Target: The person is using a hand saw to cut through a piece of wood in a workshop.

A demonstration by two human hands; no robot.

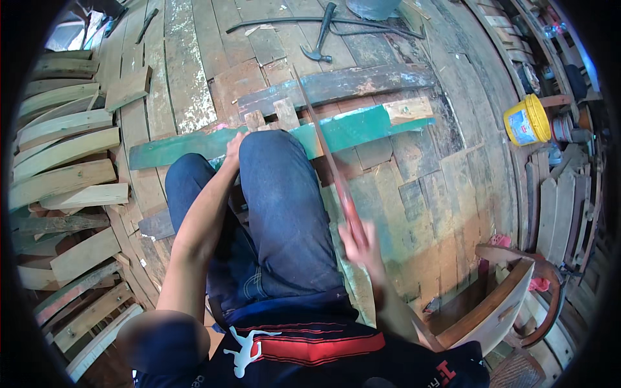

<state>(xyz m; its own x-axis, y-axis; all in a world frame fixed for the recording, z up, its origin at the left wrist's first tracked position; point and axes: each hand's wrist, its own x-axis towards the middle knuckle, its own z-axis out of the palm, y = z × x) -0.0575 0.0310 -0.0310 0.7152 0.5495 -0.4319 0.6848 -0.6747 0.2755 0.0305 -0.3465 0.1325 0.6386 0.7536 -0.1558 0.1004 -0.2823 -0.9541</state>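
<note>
Across the floorboards (446, 207) just past your knees lies the green board (352, 131), its middle partly hidden by your leg. Your right hand (361, 244), slightly blurred, closes around a long, narrow tool (337, 178) that crosses above the board; whether they touch, you cannot tell. Your left hand (234, 147) is at the board beside your knee, its grip too hidden to tell. Farther off, a claw hammer (321, 33) rests near a dark plank (343, 85).

We class this place as a rough woodworking shop: cut boards (65, 182) line the left side, a claw hammer (323, 29) lies on the worn plank floor (466, 200), and a green-painted plank (356, 131) lies nearby.
</note>
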